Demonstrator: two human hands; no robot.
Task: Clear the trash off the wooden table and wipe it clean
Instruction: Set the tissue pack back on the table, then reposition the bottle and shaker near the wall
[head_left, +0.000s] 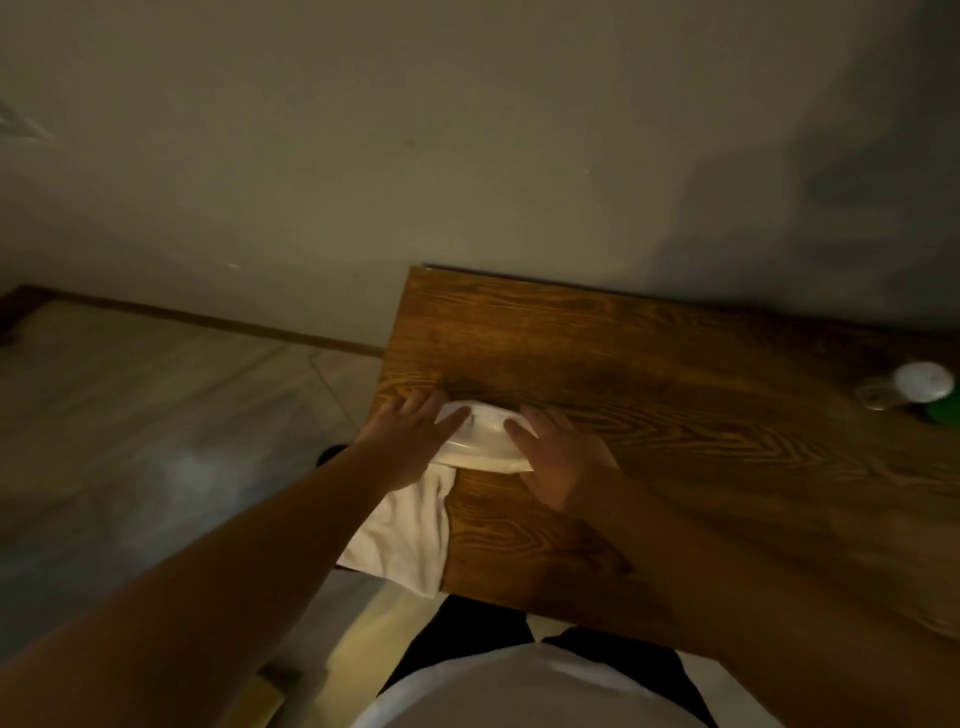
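A white cloth (410, 525) lies over the left edge of the wooden table (649, 374) and hangs down its side. Its upper part is bunched into a pale folded wad (480, 441) on the tabletop. My left hand (410, 436) presses on the wad's left end, fingers spread toward the table. On the wad's right end rests my right hand (558, 457), fingers curled over it. Both hands grip the cloth between them. The light is dim and the picture is blurred.
At the table's far right edge stand a white-capped green container (930, 389) and a small clear glass (878, 395) beside it. The table's back edge meets a plain wall (467, 130). Pale wood floor (156, 415) lies to the left.
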